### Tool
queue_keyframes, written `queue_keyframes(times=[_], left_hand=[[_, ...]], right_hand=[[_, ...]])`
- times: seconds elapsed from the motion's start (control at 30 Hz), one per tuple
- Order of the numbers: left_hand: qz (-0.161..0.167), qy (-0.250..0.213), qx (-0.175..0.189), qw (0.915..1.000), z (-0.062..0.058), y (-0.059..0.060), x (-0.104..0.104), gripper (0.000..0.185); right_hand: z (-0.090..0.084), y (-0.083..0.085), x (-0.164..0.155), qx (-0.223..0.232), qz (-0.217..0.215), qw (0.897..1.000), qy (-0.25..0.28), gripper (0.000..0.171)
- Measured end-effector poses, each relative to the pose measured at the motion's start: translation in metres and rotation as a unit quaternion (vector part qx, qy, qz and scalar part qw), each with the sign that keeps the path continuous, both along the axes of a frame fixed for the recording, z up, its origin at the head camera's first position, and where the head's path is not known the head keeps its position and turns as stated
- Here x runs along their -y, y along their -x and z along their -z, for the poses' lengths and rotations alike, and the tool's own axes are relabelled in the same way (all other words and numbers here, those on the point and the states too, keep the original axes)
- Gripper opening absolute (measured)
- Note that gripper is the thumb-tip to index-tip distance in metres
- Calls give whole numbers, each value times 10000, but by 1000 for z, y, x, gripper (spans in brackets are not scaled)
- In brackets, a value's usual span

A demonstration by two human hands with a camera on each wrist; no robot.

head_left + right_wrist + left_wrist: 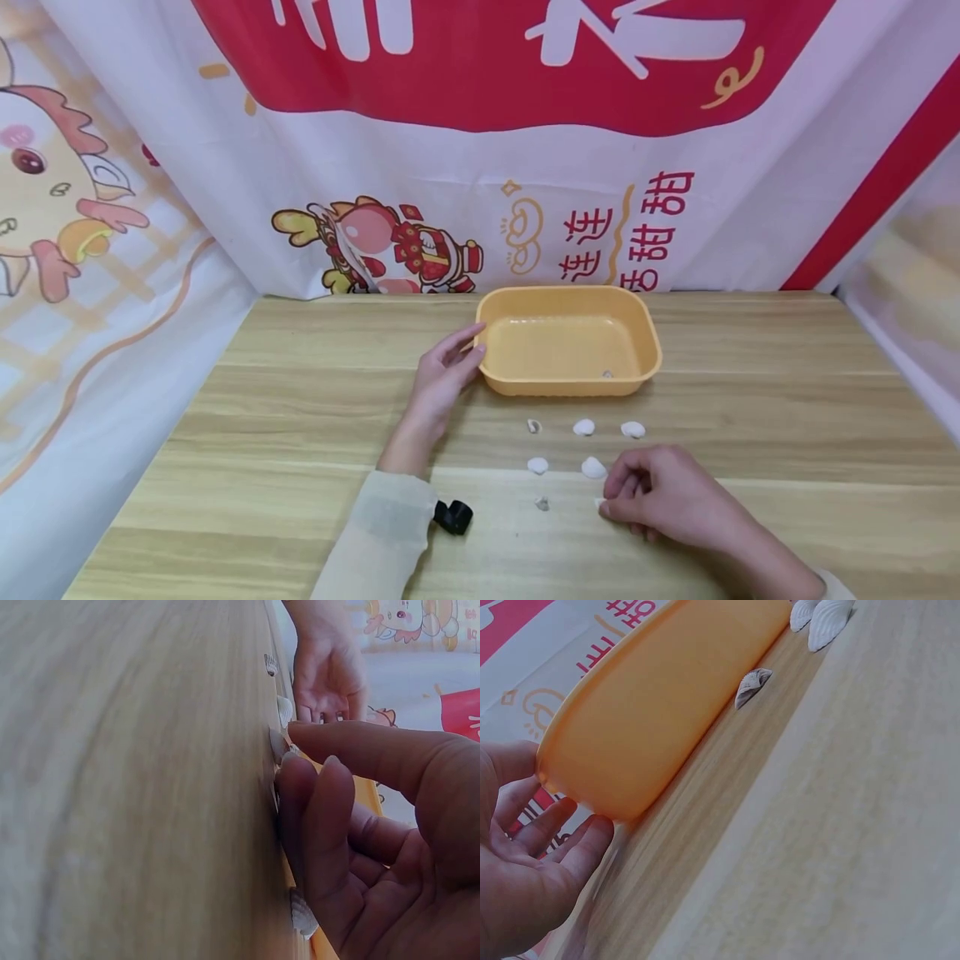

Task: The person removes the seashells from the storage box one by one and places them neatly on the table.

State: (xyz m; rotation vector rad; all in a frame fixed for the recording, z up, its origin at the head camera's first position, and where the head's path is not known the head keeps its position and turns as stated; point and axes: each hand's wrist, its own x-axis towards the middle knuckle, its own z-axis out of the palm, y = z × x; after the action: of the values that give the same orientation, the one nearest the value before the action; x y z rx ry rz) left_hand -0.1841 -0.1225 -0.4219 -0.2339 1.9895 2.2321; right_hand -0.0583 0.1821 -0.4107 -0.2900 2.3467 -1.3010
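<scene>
Beside one yellow tray (570,384), open left hand (442,375); right hand (652,492) pinching one of seven shells (584,427).

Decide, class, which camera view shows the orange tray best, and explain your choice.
The head view: the whole orange tray shows from above, rim and inside, with the left hand against its left end. The left wrist view gives only its outer wall and rim, close up. The right wrist view shows just an orange sliver behind the right hand.

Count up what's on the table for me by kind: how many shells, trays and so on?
Shells loose on the table: 7, one under the right hand's fingertips
Shells in the tray: 1
Yellow trays: 1
Small black objects: 1
Total: 10
</scene>
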Motion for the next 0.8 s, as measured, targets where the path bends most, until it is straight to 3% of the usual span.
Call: queue_keyframes(times=[0.37, 0.6, 0.8], left_hand=[[-3, -19, -20, 10000, 0, 1, 0, 38], [31, 34, 40, 10000, 1, 1, 2, 37], [31, 74, -16, 10000, 0, 0, 2, 38]], right_hand=[[-9, 7, -8, -207, 246, 9994, 102, 18], [-25, 23, -25, -669, 364, 9970, 107, 14], [-46, 35, -42, -602, 665, 9957, 228, 22]])
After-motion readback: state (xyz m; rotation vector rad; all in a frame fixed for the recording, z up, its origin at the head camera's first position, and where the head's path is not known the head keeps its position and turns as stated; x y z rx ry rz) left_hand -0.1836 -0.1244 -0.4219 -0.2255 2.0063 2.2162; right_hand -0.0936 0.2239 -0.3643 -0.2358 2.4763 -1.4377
